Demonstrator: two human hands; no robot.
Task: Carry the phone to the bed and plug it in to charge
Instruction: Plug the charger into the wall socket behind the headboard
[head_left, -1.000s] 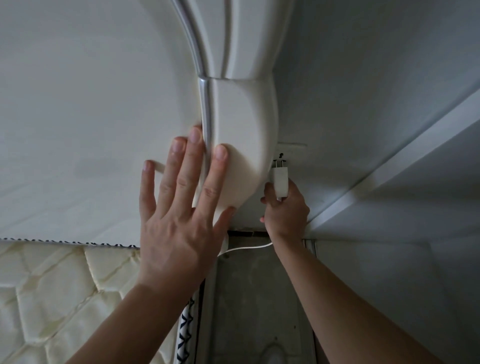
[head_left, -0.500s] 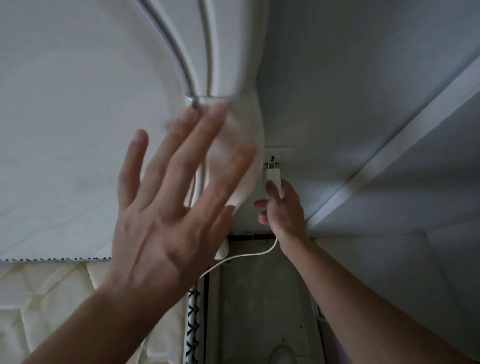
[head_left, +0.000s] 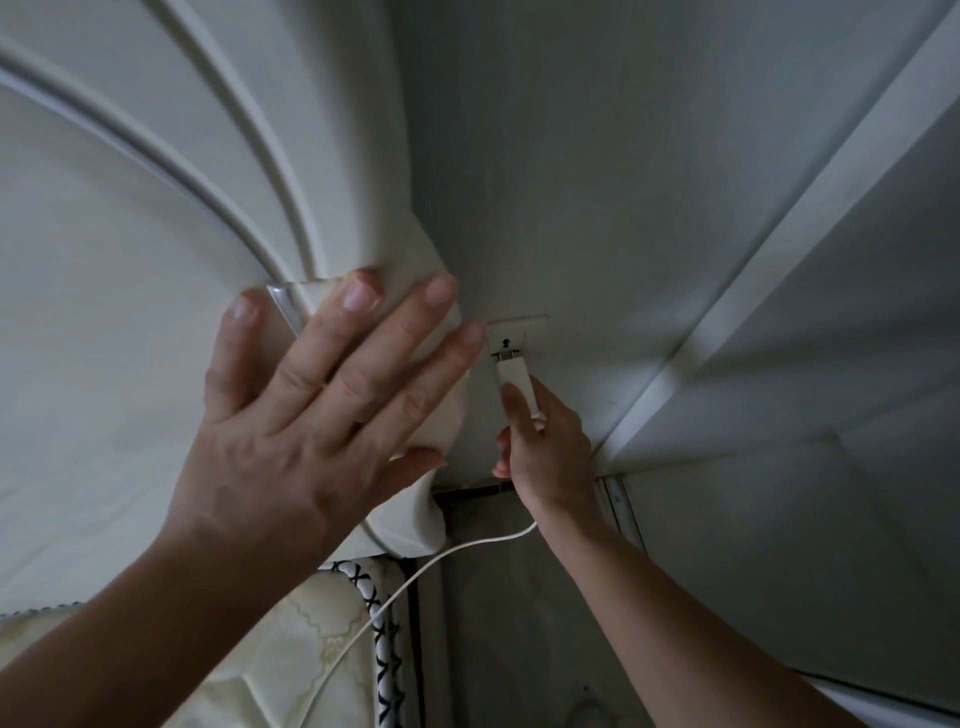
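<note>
My right hand (head_left: 545, 447) grips a white charger plug (head_left: 517, 382), its metal prongs touching the lower edge of the white wall socket (head_left: 511, 335). A white cable (head_left: 395, 592) runs from that hand down over the mattress edge. My left hand (head_left: 311, 410) lies flat, fingers spread, against the corner of the cream headboard (head_left: 260, 156), just left of the socket. The phone is not in view.
A quilted mattress (head_left: 291, 660) with dark-patterned piping fills the bottom left. A narrow gap of floor (head_left: 498, 623) lies between bed and grey wall (head_left: 597, 156). A white cabinet or door panel (head_left: 857, 364) stands to the right.
My left hand lifted off the headboard, then pressed flat on its corner again. My right hand brought the plug up until its prongs meet the socket. The view moved closer.
</note>
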